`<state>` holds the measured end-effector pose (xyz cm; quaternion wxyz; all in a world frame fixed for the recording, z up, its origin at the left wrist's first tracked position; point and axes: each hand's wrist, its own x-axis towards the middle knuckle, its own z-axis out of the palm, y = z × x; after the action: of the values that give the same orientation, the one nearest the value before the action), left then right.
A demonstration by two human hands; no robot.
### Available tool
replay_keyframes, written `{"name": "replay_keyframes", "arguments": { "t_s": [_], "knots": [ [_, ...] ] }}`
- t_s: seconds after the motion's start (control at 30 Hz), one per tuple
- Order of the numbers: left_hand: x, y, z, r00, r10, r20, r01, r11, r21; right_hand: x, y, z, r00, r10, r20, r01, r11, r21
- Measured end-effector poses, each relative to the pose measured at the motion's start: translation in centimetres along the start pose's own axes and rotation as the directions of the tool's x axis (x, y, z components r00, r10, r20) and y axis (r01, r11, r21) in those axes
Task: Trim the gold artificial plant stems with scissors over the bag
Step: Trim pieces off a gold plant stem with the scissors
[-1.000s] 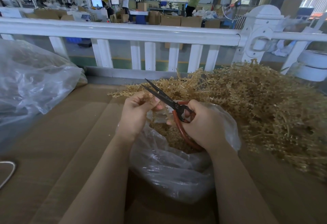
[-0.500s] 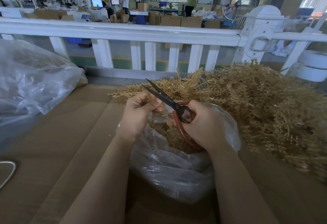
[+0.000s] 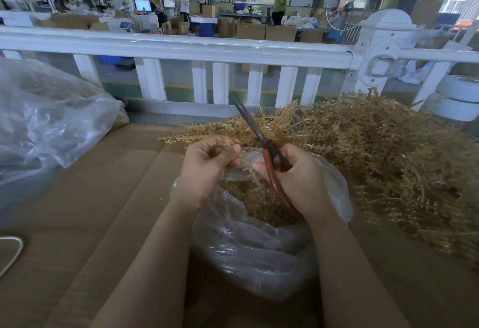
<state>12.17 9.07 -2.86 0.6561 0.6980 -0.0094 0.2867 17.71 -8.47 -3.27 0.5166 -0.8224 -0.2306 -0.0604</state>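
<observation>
My left hand [image 3: 204, 164] grips a small gold plant stem [image 3: 220, 146] over the mouth of a clear plastic bag [image 3: 254, 255] that holds gold trimmings. My right hand [image 3: 298, 180] holds red-handled scissors [image 3: 261, 141], blades closed and pointing up and away to the left. My right forefinger touches the gold piece hanging below my left hand. A big heap of gold stems [image 3: 388, 161] lies to the right and behind the bag.
Brown cardboard [image 3: 90, 211] covers the work surface. A large crumpled clear bag [image 3: 44, 120] sits at the left. A white railing [image 3: 181, 50] runs along the far edge, with a white post [image 3: 383, 50] at the right. People work far behind it.
The scissor blades have closed and swung upward, away from my left hand. My left hand has turned slightly, still gripping the stem.
</observation>
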Motion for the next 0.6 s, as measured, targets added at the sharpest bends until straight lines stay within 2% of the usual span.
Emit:
{"name": "replay_keyframes", "arguments": {
  "t_s": [0.1,0.33,0.5,0.6],
  "knots": [
    [-0.1,-0.1,0.1,0.999,0.025,0.022,-0.026,0.999,0.037,0.4,0.0,0.1,0.998,0.042,0.041,-0.047,0.99,0.137],
    [-0.3,-0.2,1.1,1.0,0.007,0.026,-0.007,1.0,-0.009,0.0,-1.1,-0.5,0.986,0.086,0.144,-0.135,0.916,0.377],
    [-0.2,0.5,0.9,0.991,-0.136,-0.013,0.128,0.961,-0.246,0.1,-0.9,-0.5,0.987,0.111,0.116,-0.152,0.88,0.45],
    [0.0,0.5,0.5,0.977,-0.215,-0.003,0.207,0.942,-0.263,0.3,-0.4,-0.8,0.99,0.118,0.077,-0.141,0.82,0.554]
  ]
}}
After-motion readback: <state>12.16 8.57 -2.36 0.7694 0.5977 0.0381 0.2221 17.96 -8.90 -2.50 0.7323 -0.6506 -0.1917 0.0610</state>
